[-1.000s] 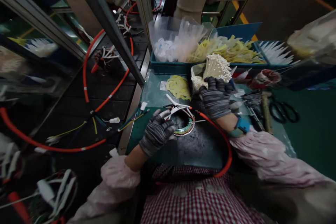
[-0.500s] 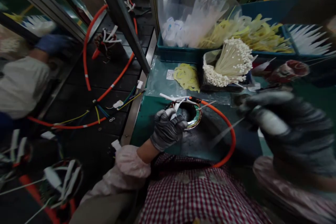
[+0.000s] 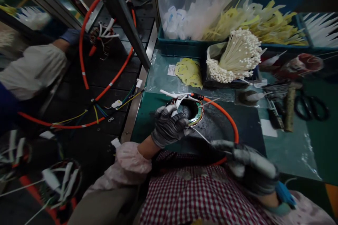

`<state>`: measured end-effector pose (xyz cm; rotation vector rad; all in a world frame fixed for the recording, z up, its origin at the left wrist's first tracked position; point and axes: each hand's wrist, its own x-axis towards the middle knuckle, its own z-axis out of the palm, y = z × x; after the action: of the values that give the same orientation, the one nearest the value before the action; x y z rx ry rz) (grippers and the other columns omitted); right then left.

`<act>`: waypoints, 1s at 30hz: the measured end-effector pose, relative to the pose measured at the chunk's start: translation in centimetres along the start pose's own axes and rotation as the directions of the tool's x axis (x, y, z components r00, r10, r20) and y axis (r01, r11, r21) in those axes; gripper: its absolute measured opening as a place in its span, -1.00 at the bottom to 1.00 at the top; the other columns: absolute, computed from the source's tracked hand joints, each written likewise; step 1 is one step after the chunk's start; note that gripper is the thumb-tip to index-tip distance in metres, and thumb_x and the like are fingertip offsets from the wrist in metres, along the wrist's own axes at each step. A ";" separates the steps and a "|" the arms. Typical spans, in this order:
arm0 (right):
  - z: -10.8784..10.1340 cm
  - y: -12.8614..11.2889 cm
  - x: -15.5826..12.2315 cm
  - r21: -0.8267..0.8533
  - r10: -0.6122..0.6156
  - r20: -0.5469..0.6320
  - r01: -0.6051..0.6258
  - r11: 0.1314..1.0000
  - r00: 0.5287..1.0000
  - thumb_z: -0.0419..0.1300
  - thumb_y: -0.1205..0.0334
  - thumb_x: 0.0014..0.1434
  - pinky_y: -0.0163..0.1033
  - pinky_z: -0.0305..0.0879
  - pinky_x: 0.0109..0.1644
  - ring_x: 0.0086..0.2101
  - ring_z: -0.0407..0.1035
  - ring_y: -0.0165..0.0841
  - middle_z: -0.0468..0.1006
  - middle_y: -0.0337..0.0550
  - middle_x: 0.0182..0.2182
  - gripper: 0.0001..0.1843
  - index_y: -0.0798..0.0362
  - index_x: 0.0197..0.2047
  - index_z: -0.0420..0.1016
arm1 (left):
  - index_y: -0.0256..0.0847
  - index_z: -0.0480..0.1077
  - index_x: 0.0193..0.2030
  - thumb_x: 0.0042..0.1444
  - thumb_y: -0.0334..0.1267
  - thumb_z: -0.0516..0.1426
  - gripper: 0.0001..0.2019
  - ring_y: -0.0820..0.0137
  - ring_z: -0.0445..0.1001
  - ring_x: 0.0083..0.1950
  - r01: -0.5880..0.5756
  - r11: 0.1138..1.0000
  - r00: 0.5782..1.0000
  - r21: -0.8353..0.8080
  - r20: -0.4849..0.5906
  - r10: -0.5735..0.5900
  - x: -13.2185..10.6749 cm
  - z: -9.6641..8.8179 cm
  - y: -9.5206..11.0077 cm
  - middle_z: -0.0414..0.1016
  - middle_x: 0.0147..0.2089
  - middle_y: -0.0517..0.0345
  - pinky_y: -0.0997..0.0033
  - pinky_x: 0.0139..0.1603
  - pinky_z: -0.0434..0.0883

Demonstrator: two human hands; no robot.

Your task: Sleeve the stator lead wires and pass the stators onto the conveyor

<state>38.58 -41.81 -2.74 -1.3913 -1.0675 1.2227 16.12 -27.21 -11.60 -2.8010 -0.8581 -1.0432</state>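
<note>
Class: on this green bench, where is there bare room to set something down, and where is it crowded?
Bare mat lies right of the orange cable, below the scissors. Crowded: the cable-tie bundle, bins, and the coil ring under the left hand.

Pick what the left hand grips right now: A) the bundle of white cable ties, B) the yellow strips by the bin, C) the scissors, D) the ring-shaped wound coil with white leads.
D: the gloved left hand is closed on the rim of the ring-shaped coil on the green mat, while the scissors, the cable ties and the yellow strips lie untouched.
</note>
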 end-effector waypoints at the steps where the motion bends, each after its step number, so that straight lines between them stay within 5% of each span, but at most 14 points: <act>1: 0.0 0.0 -0.3 -0.024 0.050 0.079 -0.048 0.999 0.996 0.14 -0.14 0.45 -0.16 0.35 -0.69 -0.79 0.28 -0.29 0.34 -0.28 -0.80 -0.52 -0.01 -0.10 0.81 | 0.07 0.55 -0.08 0.28 0.12 0.32 -0.75 0.12 0.46 0.24 0.001 1.000 1.000 0.002 -0.008 -0.001 0.1 -0.1 0.0 0.74 -0.10 0.34 -0.02 0.42 0.15; 4: 0.7 1.0 0.2 -0.204 0.105 0.143 -0.074 0.976 0.984 0.18 -0.12 0.44 -0.16 0.54 -0.53 -0.62 0.52 -0.23 0.63 -0.17 -0.60 -0.54 -0.03 0.08 0.78 | 0.06 0.56 -0.08 0.29 0.11 0.29 -0.76 0.12 0.47 0.24 -0.015 1.000 1.000 0.010 -0.001 0.015 0.4 -0.4 -0.1 0.75 -0.10 0.34 0.01 0.36 0.21; 8: 2.1 3.2 3.7 -0.431 -0.132 -0.023 0.109 0.896 0.991 0.36 -0.12 0.31 -0.03 0.68 -0.11 -0.20 0.72 -0.07 0.81 -0.04 -0.17 -0.65 -0.13 0.02 0.76 | 0.06 0.59 0.02 0.24 0.07 0.35 -0.71 0.08 0.42 0.30 -0.046 0.997 0.997 -0.055 0.061 0.049 0.3 -0.6 -0.9 0.75 0.04 0.28 0.00 0.34 0.25; 14: 2.7 2.8 8.8 -0.753 -0.348 0.066 0.276 0.597 0.935 0.25 -0.02 0.42 -0.02 0.62 -0.18 -0.28 0.70 -0.03 0.81 0.06 -0.23 -0.64 0.00 0.07 0.75 | 0.10 0.57 0.12 0.25 -0.03 0.40 -0.66 -0.03 0.40 0.35 0.026 0.966 0.988 -0.255 0.155 0.014 -0.8 0.1 -2.1 0.72 0.10 0.16 -0.20 0.32 0.27; 16: 2.8 2.3 9.5 -0.712 -0.341 0.111 0.314 0.628 0.933 0.24 0.04 0.43 -0.03 0.62 -0.16 -0.27 0.70 -0.05 0.80 0.03 -0.25 -0.69 0.00 -0.03 0.76 | 0.10 0.58 0.10 0.23 -0.04 0.41 -0.68 -0.07 0.43 0.34 0.032 0.956 0.992 -0.293 0.127 0.006 -0.8 0.3 -2.1 0.73 0.07 0.14 -0.24 0.30 0.29; 21: 2.1 1.7 10.3 -0.288 -0.287 0.030 0.283 0.915 0.958 0.23 0.07 0.48 -0.10 0.65 0.05 -0.12 0.71 -0.20 0.81 -0.16 -0.12 -0.75 -0.08 -0.03 0.74 | -0.01 0.60 0.10 0.29 -0.04 0.37 -0.70 -0.02 0.51 0.22 -0.056 0.954 0.998 -0.294 0.024 0.066 -0.1 0.3 -1.8 0.75 0.04 0.14 -0.21 0.26 0.35; 25: 1.1 1.6 10.2 -0.172 -0.249 0.178 0.279 0.945 0.952 0.37 0.07 0.40 -0.14 0.66 -0.03 -0.19 0.70 -0.23 0.80 -0.23 -0.17 -0.84 -0.14 -0.03 0.76 | 0.02 0.63 0.09 0.31 0.00 0.33 -0.71 -0.05 0.50 0.24 -0.007 0.943 0.998 -0.334 0.056 0.027 0.1 0.1 -1.8 0.75 0.04 0.13 -0.21 0.33 0.34; 30: 0.9 2.0 10.1 -0.196 -0.277 0.164 0.306 0.932 0.947 0.44 0.21 0.29 -0.15 0.65 -0.14 -0.28 0.68 -0.25 0.79 -0.22 -0.25 -0.93 -0.10 -0.14 0.76 | 0.10 0.66 0.05 0.28 0.03 0.33 -0.74 -0.07 0.52 0.27 0.078 0.940 0.985 -0.333 0.170 -0.021 -0.3 0.2 -2.1 0.76 -0.03 0.15 -0.15 0.34 0.36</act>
<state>38.83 -32.15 -6.30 -1.2683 -1.4843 1.0117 15.04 -25.54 -12.27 -3.2075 -0.8387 -1.0709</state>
